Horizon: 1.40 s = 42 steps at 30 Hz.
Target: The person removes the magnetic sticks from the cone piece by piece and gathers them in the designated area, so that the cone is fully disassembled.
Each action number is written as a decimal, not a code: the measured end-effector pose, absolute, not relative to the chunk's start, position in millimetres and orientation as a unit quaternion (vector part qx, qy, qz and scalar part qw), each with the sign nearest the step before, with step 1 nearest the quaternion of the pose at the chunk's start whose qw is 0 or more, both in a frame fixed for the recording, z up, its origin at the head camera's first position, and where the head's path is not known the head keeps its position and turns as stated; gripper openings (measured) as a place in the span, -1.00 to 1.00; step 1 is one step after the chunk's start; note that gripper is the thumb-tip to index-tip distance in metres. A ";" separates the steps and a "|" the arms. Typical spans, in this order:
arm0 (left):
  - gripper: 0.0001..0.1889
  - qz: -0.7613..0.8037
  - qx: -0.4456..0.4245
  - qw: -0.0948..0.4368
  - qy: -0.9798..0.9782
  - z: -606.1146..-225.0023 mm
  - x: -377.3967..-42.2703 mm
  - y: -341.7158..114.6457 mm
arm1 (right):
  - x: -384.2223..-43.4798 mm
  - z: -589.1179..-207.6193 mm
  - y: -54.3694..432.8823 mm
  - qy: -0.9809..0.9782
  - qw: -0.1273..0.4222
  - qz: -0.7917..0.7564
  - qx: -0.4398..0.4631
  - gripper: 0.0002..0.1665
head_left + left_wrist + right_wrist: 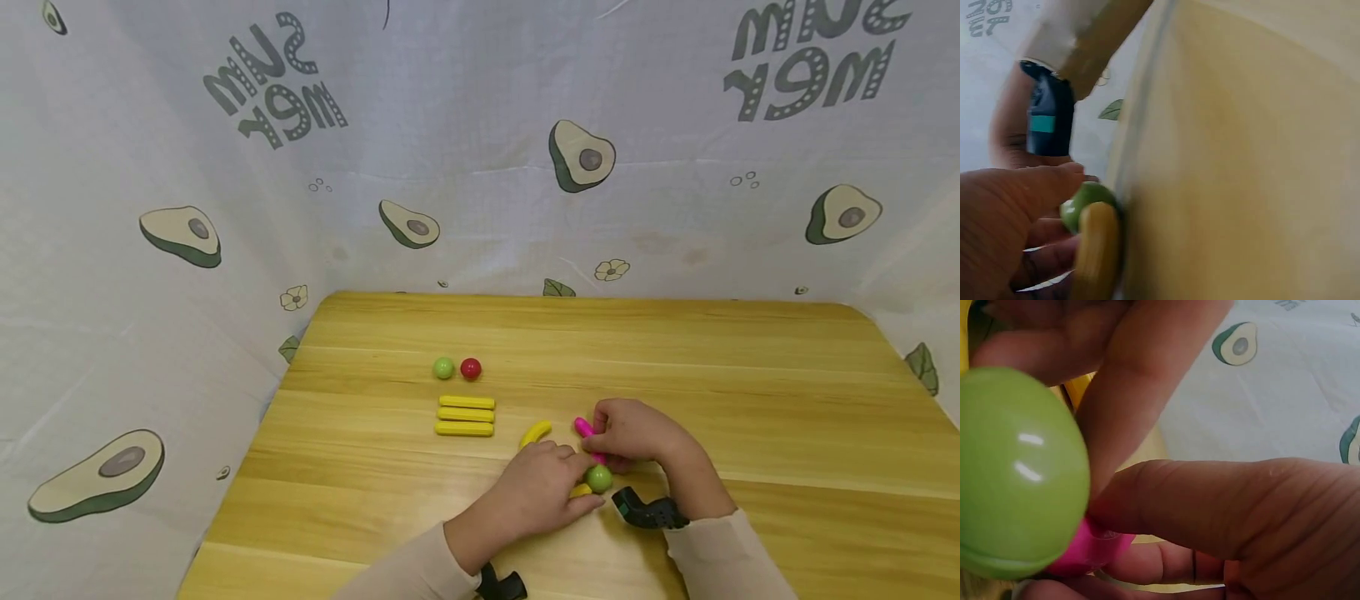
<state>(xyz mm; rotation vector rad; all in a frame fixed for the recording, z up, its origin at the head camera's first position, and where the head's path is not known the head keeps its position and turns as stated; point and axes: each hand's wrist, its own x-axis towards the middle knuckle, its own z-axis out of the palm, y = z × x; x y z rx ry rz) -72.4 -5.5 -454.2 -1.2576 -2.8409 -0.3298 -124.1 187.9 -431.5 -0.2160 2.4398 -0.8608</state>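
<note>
1. Wooden table point(712, 333), avocado-print sheet point(465, 92) behind.
2. Apparently done: yellow sticks point(465, 415) laid parallel; far green ball point(443, 368) and red ball point(471, 368) side by side beyond.
3. Judged unfinished: pink piece point(583, 427), pinched in right hand point(636, 429) just beside near green ball point(598, 477), not yet released.
4. Left hand point(536, 487) spread about near green ball and half-hidden yellow piece point(581, 491); grip, cannot tell. Curved yellow piece point(536, 432) lies just beyond.
5. Counts: green balls 2, red 1, sticks 3, other yellow pieces 2, pink 1 visible (partly covered).
</note>
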 end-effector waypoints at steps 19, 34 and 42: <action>-0.65 -0.137 -0.419 0.024 -0.897 -464.3 -76.7 -3.3 | -137.2 -433.0 225.3 0.962 0.093 -0.253 0.033 -0.54; -0.72 -0.044 -0.402 0.002 -0.915 -440.6 -64.6 -7.1 | -140.6 -431.5 230.3 0.966 0.083 -0.243 0.023 -0.51; -0.82 -0.042 -0.397 -0.054 -0.915 -428.2 -66.3 -8.3 | -137.5 -437.1 186.8 0.912 0.149 -0.336 -0.181 -0.68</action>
